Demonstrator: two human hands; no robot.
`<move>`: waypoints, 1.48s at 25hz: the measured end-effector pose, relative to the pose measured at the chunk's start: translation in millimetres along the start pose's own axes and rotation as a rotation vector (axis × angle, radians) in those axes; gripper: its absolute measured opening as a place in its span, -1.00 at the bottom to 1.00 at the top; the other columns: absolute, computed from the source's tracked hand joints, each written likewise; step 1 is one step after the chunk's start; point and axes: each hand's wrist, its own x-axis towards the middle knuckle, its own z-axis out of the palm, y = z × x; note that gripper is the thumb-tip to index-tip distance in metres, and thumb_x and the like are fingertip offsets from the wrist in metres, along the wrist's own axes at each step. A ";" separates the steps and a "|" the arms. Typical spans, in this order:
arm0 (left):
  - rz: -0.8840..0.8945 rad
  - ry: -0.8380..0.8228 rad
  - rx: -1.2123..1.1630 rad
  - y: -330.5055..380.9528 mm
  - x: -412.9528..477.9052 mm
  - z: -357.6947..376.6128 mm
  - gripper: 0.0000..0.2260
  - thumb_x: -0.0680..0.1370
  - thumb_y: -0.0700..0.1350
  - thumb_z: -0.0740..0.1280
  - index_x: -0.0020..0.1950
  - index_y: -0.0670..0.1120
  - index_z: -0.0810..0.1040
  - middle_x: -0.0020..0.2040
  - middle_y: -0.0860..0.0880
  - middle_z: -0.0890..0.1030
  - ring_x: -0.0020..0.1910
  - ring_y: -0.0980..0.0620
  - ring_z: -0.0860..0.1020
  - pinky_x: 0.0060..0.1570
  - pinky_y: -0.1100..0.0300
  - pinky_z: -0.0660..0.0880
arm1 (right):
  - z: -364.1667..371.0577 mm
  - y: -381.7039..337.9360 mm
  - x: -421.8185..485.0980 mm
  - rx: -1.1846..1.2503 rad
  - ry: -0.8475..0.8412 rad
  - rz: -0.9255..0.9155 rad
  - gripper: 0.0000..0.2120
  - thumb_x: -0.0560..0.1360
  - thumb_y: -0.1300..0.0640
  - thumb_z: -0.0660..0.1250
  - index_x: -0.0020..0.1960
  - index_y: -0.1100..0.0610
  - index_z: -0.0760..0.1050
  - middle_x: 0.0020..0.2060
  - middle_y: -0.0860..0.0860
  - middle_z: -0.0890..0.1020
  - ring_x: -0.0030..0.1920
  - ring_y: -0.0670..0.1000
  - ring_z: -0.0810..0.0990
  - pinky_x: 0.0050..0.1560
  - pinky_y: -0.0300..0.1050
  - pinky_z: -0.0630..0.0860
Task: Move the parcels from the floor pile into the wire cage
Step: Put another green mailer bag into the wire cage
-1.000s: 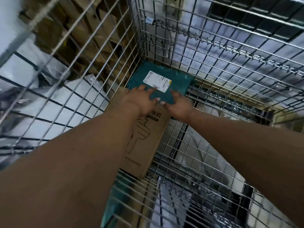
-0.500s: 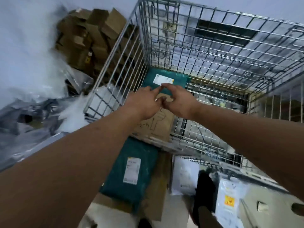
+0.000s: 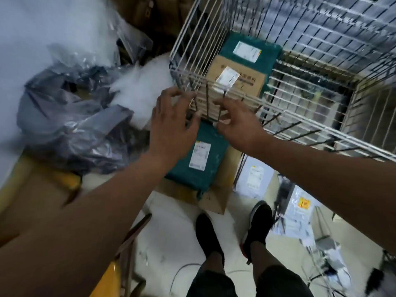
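Wire cage [image 3: 192, 33]: pale metal grid, open at the top, fills the upper right; near rim slants from the corner by the hands down to the right edge.
Bag pile [image 3: 70, 116]: crumpled grey plastic bags heaped on the floor left of the cage; blurred white mass between heap and cage corner.
Teal floor parcel [image 3: 192, 163]: soft teal mailer with a white label, flat on a brown cardboard sheet [image 3: 214, 200], just outside the cage's near side and below both hands.
Carton [image 3: 237, 82]: brown box with a white label, flat on the cage floor by the left wall, far end overlapping the parcel behind it.
Teal mailer [image 3: 252, 46]: same teal wrap, white label, in the cage's far left corner, partly under the box.
White mailers [image 3: 252, 176]: pale, labelled, on the floor right of the teal one; another nearer the feet bears a yellow sticker.
Left hand [image 3: 173, 123]: fingers spread apart, holds nothing, at the cage's near left corner; contact with the wire cannot be told.
Right hand [image 3: 237, 123]: fingers spread, holds nothing, just beside the left, over the same rim.
Open room: bare wire floor right of the box; pale floor around the black shoes [image 3: 209, 239].
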 end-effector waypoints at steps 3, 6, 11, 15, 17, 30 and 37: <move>-0.172 -0.093 -0.019 -37.7 -57.1 36.9 -0.56 0.57 0.15 0.29 0.42 0.04 0.46 0.31 -0.17 0.40 0.30 -0.20 0.44 0.26 -0.15 0.47 | 53.3 37.4 -12.2 -0.054 -0.050 -0.019 -0.46 0.54 0.13 0.37 0.50 0.01 0.38 0.30 0.12 0.47 0.17 0.15 0.56 0.21 0.08 0.53; -0.389 -0.355 0.081 -78.6 -95.4 81.9 -0.35 0.51 0.32 0.29 0.57 0.23 0.25 0.49 -0.18 0.26 0.42 -0.27 0.34 0.35 -0.20 0.41 | 103.5 86.7 -6.6 -0.154 -0.156 0.091 -0.32 0.52 0.05 0.40 0.58 0.03 0.26 0.39 0.19 0.41 0.27 0.20 0.49 0.28 0.03 0.48; -0.587 -0.574 0.010 -139.5 -127.0 168.2 -0.10 0.43 0.41 0.39 0.62 0.37 -0.06 0.66 -0.13 -0.06 0.62 -0.24 -0.01 0.51 -0.26 0.13 | 180.9 176.6 38.4 -0.335 -0.246 0.233 0.17 0.17 -0.42 0.34 0.65 -0.10 -0.05 0.55 0.18 0.25 0.52 0.29 0.19 0.49 0.14 0.31; -0.748 -0.589 -0.149 -157.4 -132.3 225.2 0.08 0.33 0.37 0.53 0.62 0.37 -0.15 0.65 -0.13 -0.22 0.63 -0.30 -0.09 0.57 -0.26 0.07 | 209.0 223.8 80.5 -0.418 -0.260 0.247 0.30 0.10 -0.53 0.35 0.63 -0.18 -0.24 0.64 0.10 -0.03 0.60 0.33 -0.05 0.56 0.28 0.08; -0.870 -0.610 -0.200 -161.2 -140.6 247.4 0.16 0.32 0.34 0.56 0.61 0.35 -0.24 0.64 -0.14 -0.28 0.62 -0.35 -0.13 0.56 -0.28 0.07 | 217.5 234.7 100.3 -0.442 -0.241 0.233 0.30 0.12 -0.56 0.39 0.62 -0.22 -0.25 0.65 0.08 -0.10 0.60 0.33 -0.09 0.55 0.31 0.06; -0.777 -0.654 0.039 -191.7 -153.8 259.6 0.09 0.38 0.44 0.43 0.66 0.15 -0.17 0.50 -0.19 0.36 0.40 -0.28 0.44 0.27 -0.16 0.47 | 222.8 252.6 105.5 -0.433 -0.228 0.040 0.23 0.25 -0.30 0.60 0.65 -0.15 -0.12 0.63 0.04 -0.05 0.61 0.26 -0.11 0.58 0.25 0.04; -1.701 -0.550 -0.494 -158.5 -219.2 282.1 0.37 0.08 0.66 0.37 0.64 0.15 -0.26 0.63 -0.16 0.13 0.51 -0.38 0.25 0.23 -0.38 0.40 | 222.1 259.9 125.9 -0.509 -0.318 0.080 0.20 0.29 -0.44 0.47 0.66 -0.08 -0.13 0.62 0.10 0.07 0.59 0.25 0.05 0.55 0.23 0.15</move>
